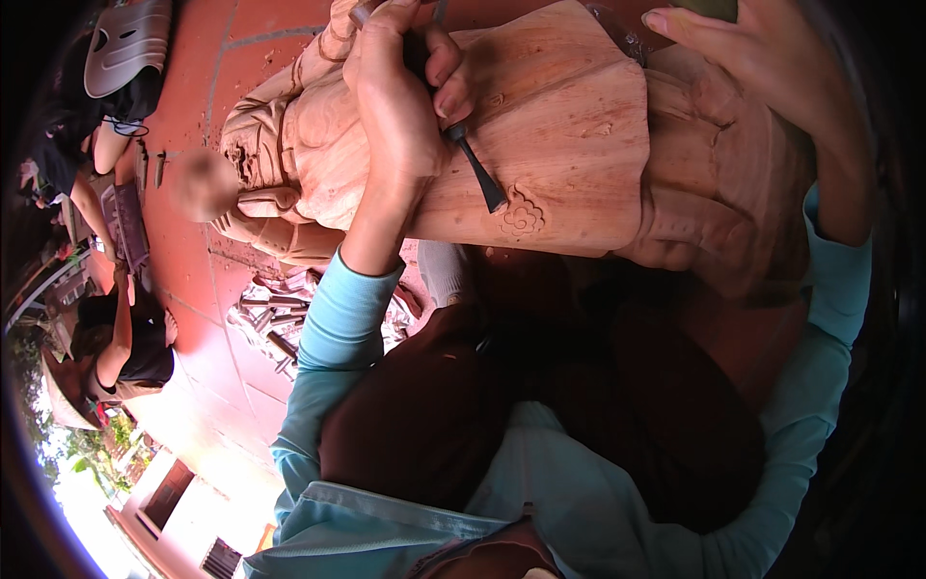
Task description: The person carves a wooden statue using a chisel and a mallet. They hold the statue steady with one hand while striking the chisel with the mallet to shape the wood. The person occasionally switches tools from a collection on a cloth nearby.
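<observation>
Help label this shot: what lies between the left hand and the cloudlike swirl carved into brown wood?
In the head view, a black, flared metal chisel blade runs from the left hand toward the swirl.

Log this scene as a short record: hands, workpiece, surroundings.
Left hand: holds a chisel, its tip near a curled relief carving
Right hand: at a dark green object, cut off by the upper edge; grip unclear
Workpiece: wooden figure, lying, head end left
Floor: red tiles
Others: two people, picture's left
</observation>
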### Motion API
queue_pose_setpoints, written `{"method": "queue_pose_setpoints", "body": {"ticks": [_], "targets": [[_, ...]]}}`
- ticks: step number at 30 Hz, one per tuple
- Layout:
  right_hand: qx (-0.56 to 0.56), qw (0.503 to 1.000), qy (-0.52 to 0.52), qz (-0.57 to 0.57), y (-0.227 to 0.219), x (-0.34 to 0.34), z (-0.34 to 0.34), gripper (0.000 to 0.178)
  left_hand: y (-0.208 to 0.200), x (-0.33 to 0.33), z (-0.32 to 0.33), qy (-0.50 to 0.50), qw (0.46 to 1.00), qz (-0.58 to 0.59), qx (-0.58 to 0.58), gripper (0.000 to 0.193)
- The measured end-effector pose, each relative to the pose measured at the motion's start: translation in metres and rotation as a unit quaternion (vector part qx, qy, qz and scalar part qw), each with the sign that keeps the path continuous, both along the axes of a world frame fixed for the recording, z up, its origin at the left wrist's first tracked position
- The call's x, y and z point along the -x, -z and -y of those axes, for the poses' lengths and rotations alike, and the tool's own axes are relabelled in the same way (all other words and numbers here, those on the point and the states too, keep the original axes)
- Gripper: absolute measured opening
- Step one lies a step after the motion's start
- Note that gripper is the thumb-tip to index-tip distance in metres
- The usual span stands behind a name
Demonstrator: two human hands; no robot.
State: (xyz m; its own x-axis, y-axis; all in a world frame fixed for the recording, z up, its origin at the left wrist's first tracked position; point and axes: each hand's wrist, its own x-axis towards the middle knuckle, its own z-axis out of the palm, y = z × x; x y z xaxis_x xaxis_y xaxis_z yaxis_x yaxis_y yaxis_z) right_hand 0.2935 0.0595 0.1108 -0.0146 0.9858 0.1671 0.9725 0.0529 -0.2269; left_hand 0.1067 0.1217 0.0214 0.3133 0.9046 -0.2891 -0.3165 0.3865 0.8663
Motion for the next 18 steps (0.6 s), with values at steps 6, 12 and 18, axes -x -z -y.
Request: {"method": "queue_pose_setpoints", "body": {"ticks": [6,12,18], "targets": [[0.088,0.993,-0.021,-0.077,0.0,-0.008,-0.002,0.068,0.006,0.014,0.001,0.069,0.98,0.164,-0.094,0.039],[0.27,0.923,0.118,-0.247,0.045,-0.03,0.022,0.061,0.005,0.028,-0.018,0.037,0.984,0.145,-0.094,0.037],[0.247,0.87,0.099,-0.414,0.067,-0.031,0.039,0.06,-0.002,0.01,-0.002,-0.029,0.995,0.044,-0.085,0.036]]}}
